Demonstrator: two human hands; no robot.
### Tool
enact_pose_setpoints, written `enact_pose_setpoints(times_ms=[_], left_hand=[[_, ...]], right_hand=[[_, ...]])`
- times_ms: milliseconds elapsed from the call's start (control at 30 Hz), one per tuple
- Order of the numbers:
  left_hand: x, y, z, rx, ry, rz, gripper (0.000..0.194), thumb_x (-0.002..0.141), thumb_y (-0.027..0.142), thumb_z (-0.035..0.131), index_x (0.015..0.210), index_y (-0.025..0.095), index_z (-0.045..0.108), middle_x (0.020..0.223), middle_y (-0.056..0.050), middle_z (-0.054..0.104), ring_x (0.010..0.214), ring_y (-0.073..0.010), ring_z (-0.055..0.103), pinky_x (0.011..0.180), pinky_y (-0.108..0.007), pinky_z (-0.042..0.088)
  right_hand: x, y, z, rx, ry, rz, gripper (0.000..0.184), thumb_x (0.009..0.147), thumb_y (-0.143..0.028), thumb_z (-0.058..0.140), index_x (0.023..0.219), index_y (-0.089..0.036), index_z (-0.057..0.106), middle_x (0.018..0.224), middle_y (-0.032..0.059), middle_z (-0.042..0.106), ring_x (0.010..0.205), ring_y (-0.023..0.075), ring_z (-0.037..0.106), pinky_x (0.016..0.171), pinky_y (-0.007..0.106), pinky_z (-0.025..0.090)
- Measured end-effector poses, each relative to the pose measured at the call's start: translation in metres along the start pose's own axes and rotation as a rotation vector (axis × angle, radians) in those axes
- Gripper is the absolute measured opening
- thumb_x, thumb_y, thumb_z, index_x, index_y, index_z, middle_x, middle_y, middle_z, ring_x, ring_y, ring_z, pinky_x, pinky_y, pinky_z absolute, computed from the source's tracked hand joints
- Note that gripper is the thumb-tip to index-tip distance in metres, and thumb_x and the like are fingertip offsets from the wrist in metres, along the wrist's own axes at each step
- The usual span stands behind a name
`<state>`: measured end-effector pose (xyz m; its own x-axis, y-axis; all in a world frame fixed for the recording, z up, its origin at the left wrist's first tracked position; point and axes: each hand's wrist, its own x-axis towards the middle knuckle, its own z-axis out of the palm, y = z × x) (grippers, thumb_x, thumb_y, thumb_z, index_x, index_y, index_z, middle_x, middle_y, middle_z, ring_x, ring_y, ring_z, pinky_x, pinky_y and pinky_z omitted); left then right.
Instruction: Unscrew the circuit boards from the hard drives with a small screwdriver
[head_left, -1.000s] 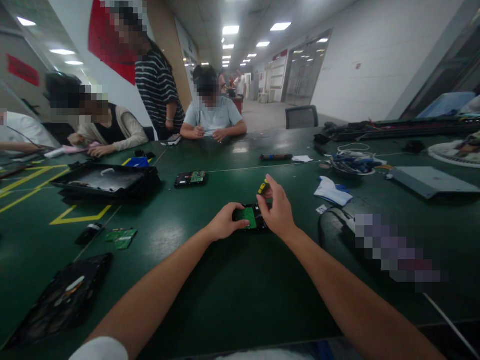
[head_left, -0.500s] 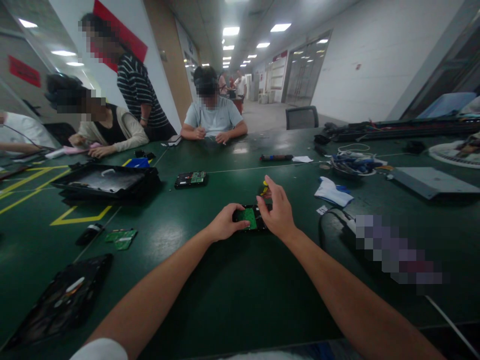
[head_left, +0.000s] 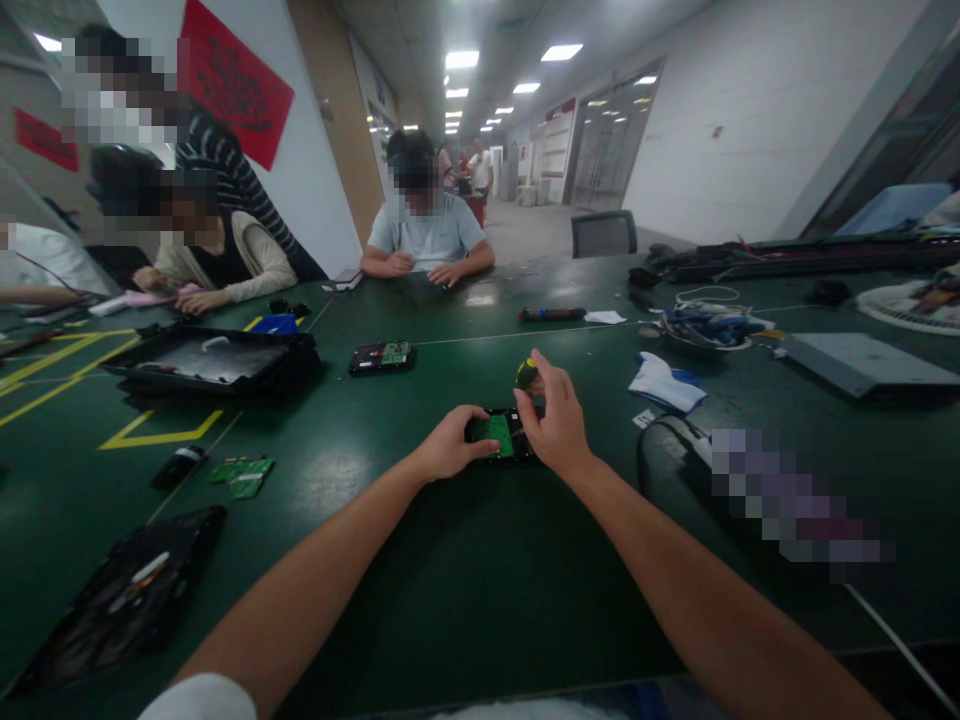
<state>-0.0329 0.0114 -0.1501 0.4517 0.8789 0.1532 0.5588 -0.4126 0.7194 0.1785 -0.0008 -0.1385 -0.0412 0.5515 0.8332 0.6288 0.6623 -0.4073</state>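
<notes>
Green worktable (head_left: 465, 600): left hand (head_left: 448, 447) fingers pressed on hard drive (head_left: 501, 435), board still mounted; right hand (head_left: 556, 425) fingers pinching screwdriver (head_left: 526, 374), upright.

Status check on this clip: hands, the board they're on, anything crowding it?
Left hand steadies the black drive with green circuit board on the table. Right hand shut on a yellow-and-black screwdriver, tip at the board. Nothing crowding.

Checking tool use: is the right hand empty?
No, the right hand grips a yellow-and-black screwdriver handle above the small green circuit board.
</notes>
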Motion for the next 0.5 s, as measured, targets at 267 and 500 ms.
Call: enact_pose_setpoints(times_ms=[267,500], left_hand=[[0.0001,0.0008,0.0,-0.004,-0.005,-0.008,0.05,0.081,0.039,0.078,0.123,0.018,0.061,0.129,-0.013,0.063,0.116,-0.0285,0.06,0.105,-0.047,0.048],[-0.0002,0.0017,-0.0009,-0.012,-0.002,-0.014,0.05,0.08,0.039,0.078,0.123,0.019,0.061,0.128,-0.013,0.064,0.115,-0.0286,0.06,0.103,-0.048,0.049]], right_hand=[[0.0006,0.0002,-0.0011,-0.014,-0.009,0.008,0.061,0.102,-0.026,0.049,0.159,-0.027,0.03,0.124,0.0136,0.058,0.099,0.0247,0.064,0.091,0.049,0.06],[0.0008,-0.0002,-0.001,-0.023,-0.006,0.002,0.06,0.101,-0.025,0.049,0.158,-0.027,0.03,0.124,0.0139,0.059,0.099,0.0248,0.064,0.092,0.049,0.061]])
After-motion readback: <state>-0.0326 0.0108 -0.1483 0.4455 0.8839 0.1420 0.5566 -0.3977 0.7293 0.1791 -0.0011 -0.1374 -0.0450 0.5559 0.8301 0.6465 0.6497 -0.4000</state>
